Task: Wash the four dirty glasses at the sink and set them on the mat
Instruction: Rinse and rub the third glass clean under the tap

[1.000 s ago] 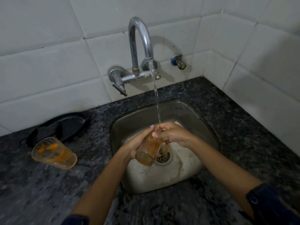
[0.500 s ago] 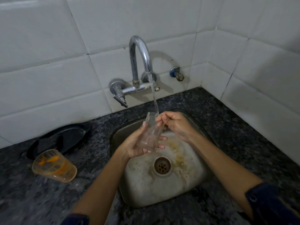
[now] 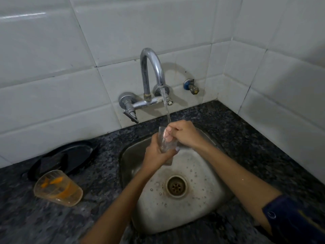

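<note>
A clear glass (image 3: pixel 165 144) is held upright over the steel sink (image 3: pixel 207 208), under the running stream from the chrome tap (image 3: pixel 151 67). My left hand (image 3: pixel 155 153) wraps around its lower part. My right hand (image 3: pixel 182 133) is at its rim, with fingers pushed inside the glass. On the dark counter to the left stands a dirty glass (image 3: pixel 58 188) with orange residue.
A black tray (image 3: pixel 63 158) lies on the granite counter (image 3: pixel 255 138) behind the dirty glass, against the white tiled wall. A small blue valve (image 3: pixel 191 86) sticks out of the wall right of the tap. The drain (image 3: pixel 176 186) sits mid-sink.
The glass went from tilted low over the drain with orange liquid to upright under the stream. My right hand's fingers have gone inside it. The orange stain in the sink has washed away.
</note>
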